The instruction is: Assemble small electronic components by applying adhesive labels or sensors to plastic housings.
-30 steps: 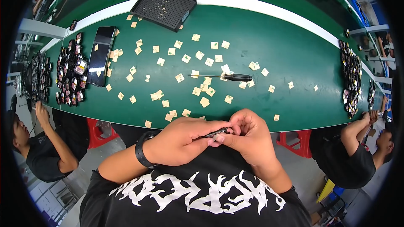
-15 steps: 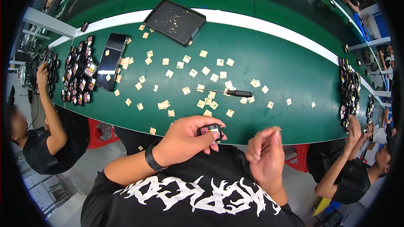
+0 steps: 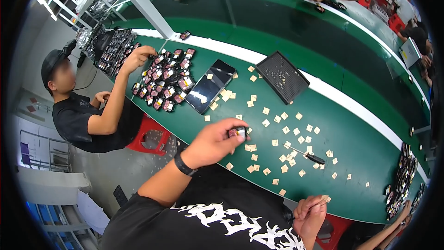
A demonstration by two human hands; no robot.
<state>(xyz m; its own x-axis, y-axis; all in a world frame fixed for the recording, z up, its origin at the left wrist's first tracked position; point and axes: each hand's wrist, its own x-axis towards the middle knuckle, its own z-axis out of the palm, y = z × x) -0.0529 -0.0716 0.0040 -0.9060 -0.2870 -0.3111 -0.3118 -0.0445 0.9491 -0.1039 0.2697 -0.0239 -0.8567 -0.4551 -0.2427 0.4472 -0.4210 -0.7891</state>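
Observation:
My left hand (image 3: 210, 143), with a dark band on its wrist, is closed round a small black device (image 3: 237, 133) that has a red and white label. The thumb lies against the device's face, above the near edge of the green table (image 3: 222, 139). Lower right, at the table's edge, my right hand (image 3: 311, 213) has its fingers curled together. A small cream paper square (image 3: 326, 199) shows at its fingertips. Many similar squares lie scattered across the table, and a screwdriver (image 3: 314, 158) with a black handle rests among them.
A dark phone (image 3: 210, 87) lies beside a pile of devices (image 3: 162, 81) at left. Behind stands a black perforated tray (image 3: 282, 78) holding small scraps. More devices (image 3: 401, 180) are heaped at far right. A co-worker (image 3: 92, 115) reaches to the left pile; a grey post (image 3: 143, 7) rises nearby.
The view has swung left, bringing the left pile and co-worker further in. My left hand has carried the device out over the table, away from my right hand, whose fingers have curled in more.

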